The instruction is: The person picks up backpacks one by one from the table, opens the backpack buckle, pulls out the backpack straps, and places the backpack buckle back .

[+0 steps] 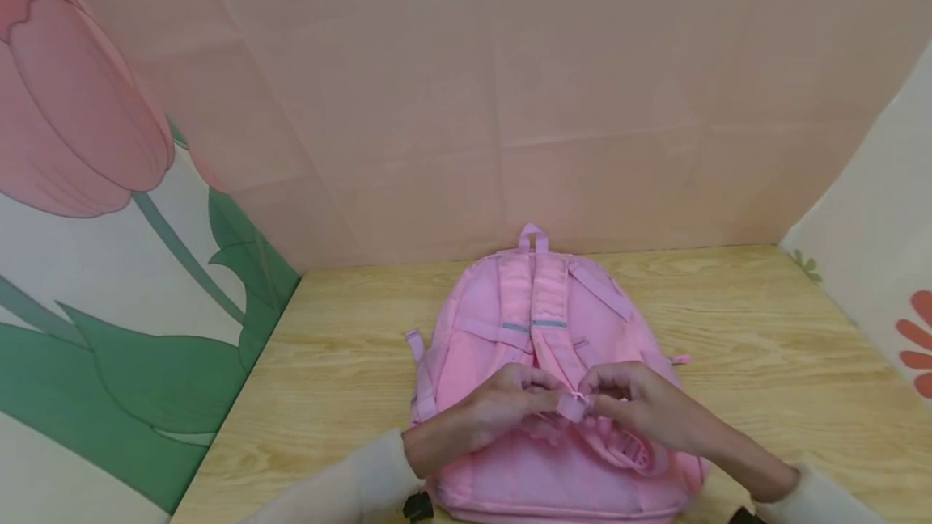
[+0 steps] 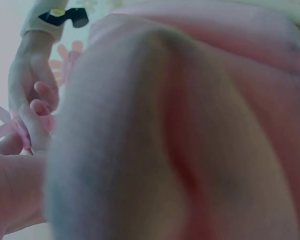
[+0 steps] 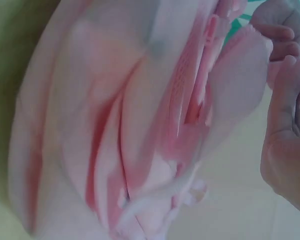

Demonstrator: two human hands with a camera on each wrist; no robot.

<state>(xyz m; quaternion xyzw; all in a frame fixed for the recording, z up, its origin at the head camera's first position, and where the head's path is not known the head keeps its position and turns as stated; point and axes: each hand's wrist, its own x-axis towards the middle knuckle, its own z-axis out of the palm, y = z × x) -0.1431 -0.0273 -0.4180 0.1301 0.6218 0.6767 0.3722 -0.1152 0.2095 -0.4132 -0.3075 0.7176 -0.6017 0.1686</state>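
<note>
A pink backpack (image 1: 553,483) lies with its shoulder straps (image 1: 549,289) facing up and its top loop pointing away from me. Over the lower middle of it, both hands meet at a narrow pink webbing strap (image 1: 572,406). My left hand (image 1: 498,407) pinches the strap between thumb and fingers. From the other side my right hand (image 1: 648,411) pinches it too, fingertips close to the left ones. In the left wrist view the pink webbing (image 2: 21,131) forms loops between the fingers. Pink fabric fills much of both wrist views, blurred in the left.
The backpack rests on a wood-grain table (image 1: 349,338). Behind it rises a pinkish-beige covering (image 1: 466,103). A wall with a painted tulip (image 1: 87,103) stands at left, another with a red flower (image 1: 917,338) at right. A side strap (image 1: 417,346) sticks out left of the bag.
</note>
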